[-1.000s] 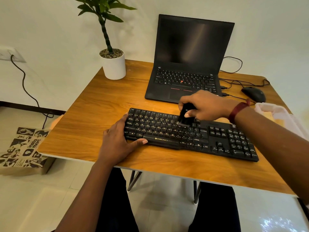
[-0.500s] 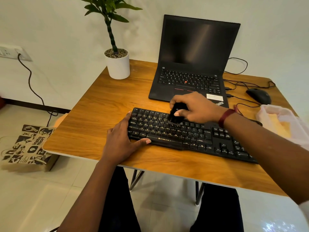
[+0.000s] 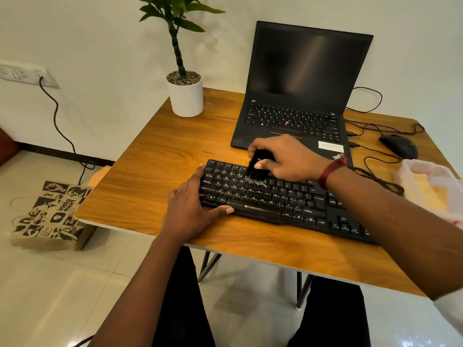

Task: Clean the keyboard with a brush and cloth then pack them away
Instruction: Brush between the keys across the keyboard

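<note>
A black keyboard (image 3: 283, 201) lies across the front of the wooden table (image 3: 160, 171). My right hand (image 3: 285, 157) grips a small black brush (image 3: 256, 169), its bristles splayed on the upper letter rows left of the keyboard's middle. My left hand (image 3: 193, 209) rests flat against the keyboard's left end, thumb along its front edge, holding nothing. A yellow cloth (image 3: 426, 189) lies inside a pale plastic bag (image 3: 436, 174) at the table's right edge.
An open black laptop (image 3: 298, 96) stands behind the keyboard. A white potted plant (image 3: 185, 96) sits at the back left, a black mouse (image 3: 398, 146) and cables (image 3: 375, 169) at the back right. A printed paper bag (image 3: 50, 216) stands on the floor to the left.
My right hand has swept the brush leftward along the keys, from about the keyboard's middle toward its left half. My left hand has stayed at the left end.
</note>
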